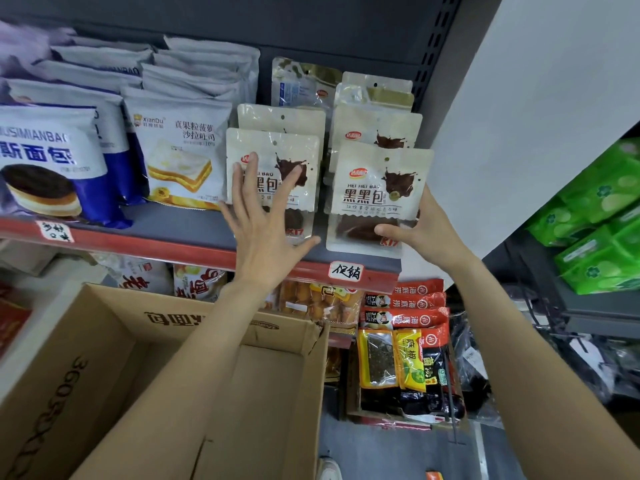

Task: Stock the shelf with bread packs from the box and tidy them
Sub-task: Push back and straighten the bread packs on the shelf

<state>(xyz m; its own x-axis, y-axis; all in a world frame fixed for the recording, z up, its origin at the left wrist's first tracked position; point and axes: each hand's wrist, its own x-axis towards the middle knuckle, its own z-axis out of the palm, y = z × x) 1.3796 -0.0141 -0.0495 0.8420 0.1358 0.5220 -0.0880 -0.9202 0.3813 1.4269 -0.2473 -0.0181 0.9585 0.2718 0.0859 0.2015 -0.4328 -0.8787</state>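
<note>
On the shelf (194,225), left hand (266,223) lies flat — fingers spread — against a front pack (273,161); right hand (420,233) grips the neighbouring pack (375,192) — above the box (114,344).

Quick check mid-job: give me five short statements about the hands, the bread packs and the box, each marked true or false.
1. The right hand holds a Hei Hei Bao pack. True.
2. The left hand grips a pack tightly. False: its fingers are spread flat against the front left pack.
3. The box sits below the shelf and shows no packs inside. True, as far as its visible part goes.
4. The Hei Hei Bao packs stand left of the pineapple toast pack. False: they stand to its right.
5. The shelf edge carries a handwritten tag. True.
</note>
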